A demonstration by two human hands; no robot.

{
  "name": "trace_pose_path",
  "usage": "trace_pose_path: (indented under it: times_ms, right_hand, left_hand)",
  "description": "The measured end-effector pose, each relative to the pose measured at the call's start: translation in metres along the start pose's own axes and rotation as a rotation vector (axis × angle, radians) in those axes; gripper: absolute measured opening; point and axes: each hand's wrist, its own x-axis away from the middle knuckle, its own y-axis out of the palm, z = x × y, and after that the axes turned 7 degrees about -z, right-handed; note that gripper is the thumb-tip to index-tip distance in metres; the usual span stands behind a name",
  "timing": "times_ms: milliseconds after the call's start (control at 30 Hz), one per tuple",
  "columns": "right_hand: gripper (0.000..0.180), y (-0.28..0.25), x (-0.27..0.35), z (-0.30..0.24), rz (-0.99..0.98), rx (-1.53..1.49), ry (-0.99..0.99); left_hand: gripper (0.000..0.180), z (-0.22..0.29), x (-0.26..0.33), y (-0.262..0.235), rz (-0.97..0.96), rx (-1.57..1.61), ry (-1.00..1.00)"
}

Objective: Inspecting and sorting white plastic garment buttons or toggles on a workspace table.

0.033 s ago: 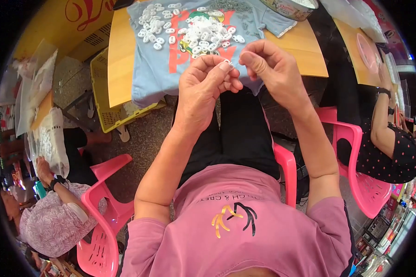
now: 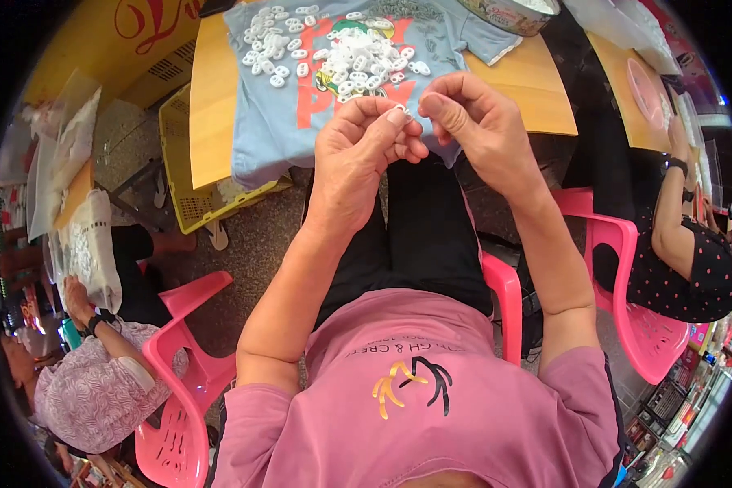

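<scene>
Over the near edge of the table, my left hand [image 2: 364,146] pinches a small white plastic piece [image 2: 400,107] between thumb and forefinger. Only its top edge shows above the thumb. Close by on the right is my right hand [image 2: 478,122], its thumb pressed against the curled forefinger; whatever it grips, if anything, is too small to make out. A narrow gap parts the two hands. Beyond them, a heap of white oval plastic pieces with holes [image 2: 364,61] lies on a blue cloth [image 2: 260,138], with more of the same pieces scattered to its left.
Small grey-green parts [image 2: 439,45] lie on the cloth's right side. A round tin [image 2: 516,18] stands at the back right of the wooden table [image 2: 537,98]. A yellow crate [image 2: 191,191] sits at the left. People sit on pink chairs [image 2: 191,366] on both sides.
My right hand has shifted very slightly to the left. My left hand and the white piece look unmoved.
</scene>
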Motion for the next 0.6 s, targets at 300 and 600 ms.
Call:
trace_pose_path:
  times_ms: [300, 600]
  right_hand:
    - [0.020, 0.015, 0.005, 0.003, 0.046, -0.264, 0.041]
    - [0.018, 0.022, 0.006, 0.008, 0.037, -0.424, 0.096]
  left_hand:
    - [0.016, -0.001, 0.006, 0.004, -0.021, 0.012, 0.024]
    - [0.015, -0.006, 0.008, 0.001, -0.025, 0.000, 0.092]
